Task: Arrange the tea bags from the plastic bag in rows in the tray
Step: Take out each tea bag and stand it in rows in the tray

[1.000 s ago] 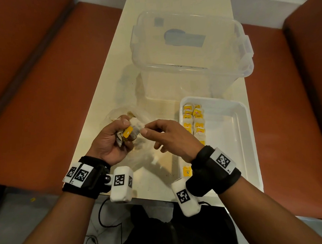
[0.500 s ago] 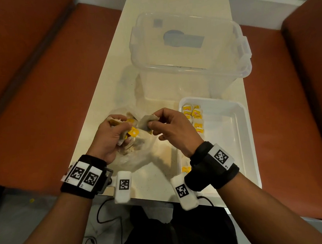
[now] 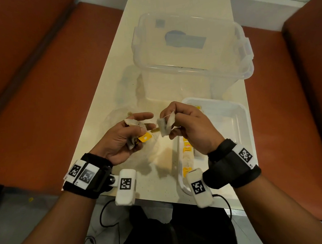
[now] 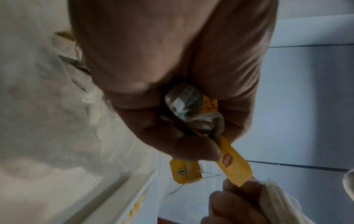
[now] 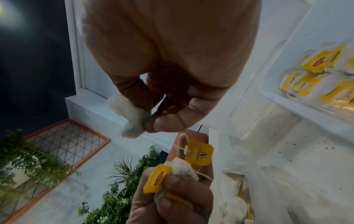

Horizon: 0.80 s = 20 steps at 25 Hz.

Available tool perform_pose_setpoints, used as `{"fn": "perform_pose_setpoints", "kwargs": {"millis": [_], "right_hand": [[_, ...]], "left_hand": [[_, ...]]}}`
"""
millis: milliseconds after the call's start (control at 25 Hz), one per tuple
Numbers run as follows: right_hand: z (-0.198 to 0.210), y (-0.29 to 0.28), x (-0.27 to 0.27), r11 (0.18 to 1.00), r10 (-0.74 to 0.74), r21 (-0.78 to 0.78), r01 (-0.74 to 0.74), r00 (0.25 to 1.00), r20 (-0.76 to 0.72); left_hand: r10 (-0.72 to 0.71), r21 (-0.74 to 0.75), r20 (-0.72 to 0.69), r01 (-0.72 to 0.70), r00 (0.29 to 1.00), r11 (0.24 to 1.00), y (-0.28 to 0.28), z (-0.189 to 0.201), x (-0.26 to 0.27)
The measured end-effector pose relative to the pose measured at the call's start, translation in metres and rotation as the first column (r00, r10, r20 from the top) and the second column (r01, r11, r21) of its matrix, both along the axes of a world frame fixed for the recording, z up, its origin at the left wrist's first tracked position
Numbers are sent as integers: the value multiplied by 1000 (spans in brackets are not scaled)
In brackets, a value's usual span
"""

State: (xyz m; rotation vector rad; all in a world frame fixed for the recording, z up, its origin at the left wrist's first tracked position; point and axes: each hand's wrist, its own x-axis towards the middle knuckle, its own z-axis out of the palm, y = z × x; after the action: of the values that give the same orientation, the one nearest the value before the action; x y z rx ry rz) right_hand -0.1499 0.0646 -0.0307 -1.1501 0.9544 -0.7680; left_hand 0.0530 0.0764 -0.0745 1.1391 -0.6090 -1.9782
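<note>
My left hand [image 3: 127,136] grips a small bunch of tea bags [image 4: 184,103] with yellow tags [image 3: 145,137] sticking out, its index finger stretched forward. My right hand [image 3: 176,121] pinches one white tea bag [image 3: 165,125] between thumb and fingers, just right of the bunch. A thin string runs between that bag and the bunch. Both hands hover above the crumpled clear plastic bag [image 3: 119,116] on the table. The white tray [image 3: 237,122] lies to the right, with a column of tea bags [image 3: 186,148] along its left side, partly hidden by my right hand.
A large clear storage box [image 3: 190,52] stands behind the tray on the cream table [image 3: 159,184]. Red-brown bench seats [image 3: 36,109] flank the table on both sides. A cable [image 3: 105,212] hangs below the table's near edge.
My right hand has pulled one tea bag away from the bunch in my left hand, and both hands have risen a little above the plastic bag.
</note>
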Motion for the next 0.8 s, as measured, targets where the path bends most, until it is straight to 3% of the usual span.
{"fn": "perform_pose_setpoints", "kwargs": {"millis": [120, 320, 520, 800], "right_hand": [[-2, -2, -7, 998, 36, 47, -42, 991, 125], [1, 2, -16, 988, -60, 152, 38, 987, 147], [-1, 3, -30, 966, -153, 239, 101, 966, 209], [-1, 3, -40, 962, -135, 265, 60, 951, 277]], "left_hand": [[-99, -38, -18, 98, 995, 994, 3, 8, -16], [-113, 7, -20, 113, 993, 994, 4, 7, -37], [-210, -27, 86, 213, 974, 977, 11, 10, -46], [-334, -89, 192, 355, 923, 931, 13, 13, -59]]}}
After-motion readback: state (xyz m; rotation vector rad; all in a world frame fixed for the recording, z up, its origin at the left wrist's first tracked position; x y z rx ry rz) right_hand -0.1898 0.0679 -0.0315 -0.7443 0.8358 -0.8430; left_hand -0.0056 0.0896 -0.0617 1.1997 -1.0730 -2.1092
